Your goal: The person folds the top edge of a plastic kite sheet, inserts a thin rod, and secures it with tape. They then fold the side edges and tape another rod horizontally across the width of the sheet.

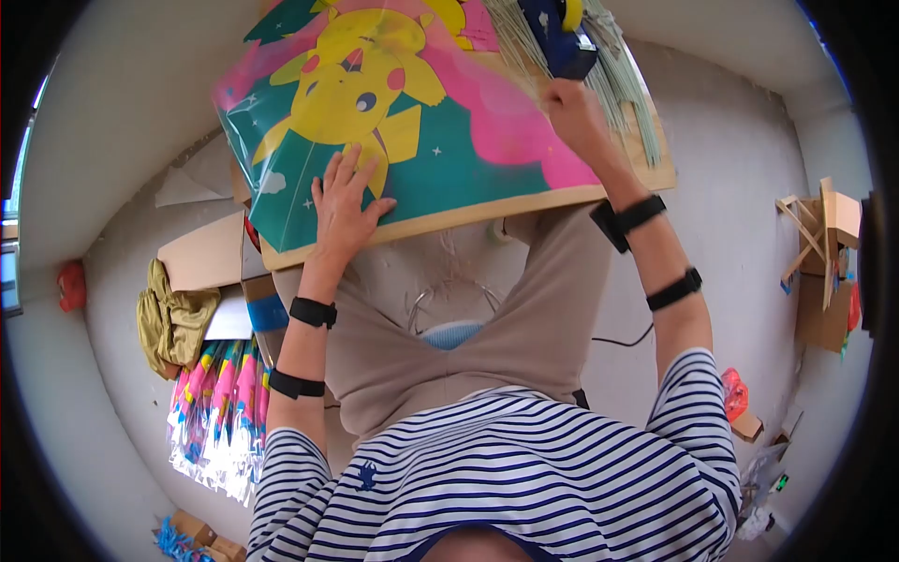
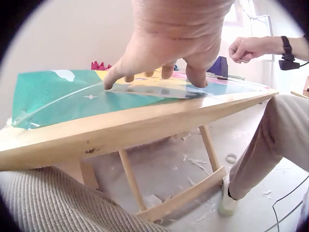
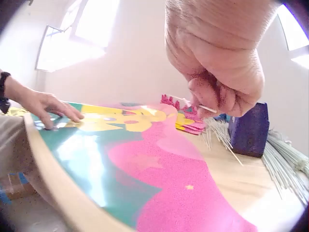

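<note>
Across the wooden tabletop lies a glossy plastic sheet printed in green and pink with a yellow cartoon figure. My left hand rests on its near left part, fingers spread and fingertips touching the plastic. Above the sheet's right side is my right hand, its fingers curled. In the right wrist view a thin white strip sticks out from between those fingers. Just beyond that hand stands a dark blue tape dispenser with a yellow roll. Bundles of thin pale sticks lie around the dispenser.
Pink and yellow cut pieces are stacked at the table's far side. On the floor at left are a cardboard box, olive cloth and shiny printed sheets. Wooden pieces and cartons stand at right. White scraps litter the floor underneath.
</note>
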The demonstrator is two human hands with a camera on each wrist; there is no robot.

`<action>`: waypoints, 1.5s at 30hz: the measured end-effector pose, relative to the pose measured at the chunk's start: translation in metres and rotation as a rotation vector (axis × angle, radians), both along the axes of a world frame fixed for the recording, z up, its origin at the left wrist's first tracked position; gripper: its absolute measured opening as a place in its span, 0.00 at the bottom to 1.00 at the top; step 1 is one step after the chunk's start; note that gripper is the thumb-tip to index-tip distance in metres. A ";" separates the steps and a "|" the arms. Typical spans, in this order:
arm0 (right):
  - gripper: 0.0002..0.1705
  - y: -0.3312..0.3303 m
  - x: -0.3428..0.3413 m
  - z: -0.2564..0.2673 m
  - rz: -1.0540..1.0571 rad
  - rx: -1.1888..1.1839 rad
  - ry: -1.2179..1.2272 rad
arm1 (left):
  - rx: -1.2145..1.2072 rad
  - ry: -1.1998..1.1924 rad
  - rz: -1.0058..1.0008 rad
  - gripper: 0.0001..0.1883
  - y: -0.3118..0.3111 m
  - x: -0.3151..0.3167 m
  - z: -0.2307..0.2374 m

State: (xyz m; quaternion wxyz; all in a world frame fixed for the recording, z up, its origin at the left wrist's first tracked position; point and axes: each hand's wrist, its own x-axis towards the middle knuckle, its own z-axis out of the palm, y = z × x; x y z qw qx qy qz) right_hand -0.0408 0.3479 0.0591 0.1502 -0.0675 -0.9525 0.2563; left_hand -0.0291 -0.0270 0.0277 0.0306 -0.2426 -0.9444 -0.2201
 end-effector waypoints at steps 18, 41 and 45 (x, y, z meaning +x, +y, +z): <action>0.07 -0.030 0.072 -0.010 0.554 0.268 0.101 | 0.294 0.184 -0.195 0.10 0.106 0.016 0.004; 0.08 0.038 0.115 -0.049 0.007 -0.188 -0.035 | 0.163 0.002 -0.249 0.07 0.152 0.017 -0.007; 0.08 0.045 0.123 -0.051 -0.028 -0.193 -0.006 | 0.106 0.085 -0.312 0.07 0.150 0.015 0.005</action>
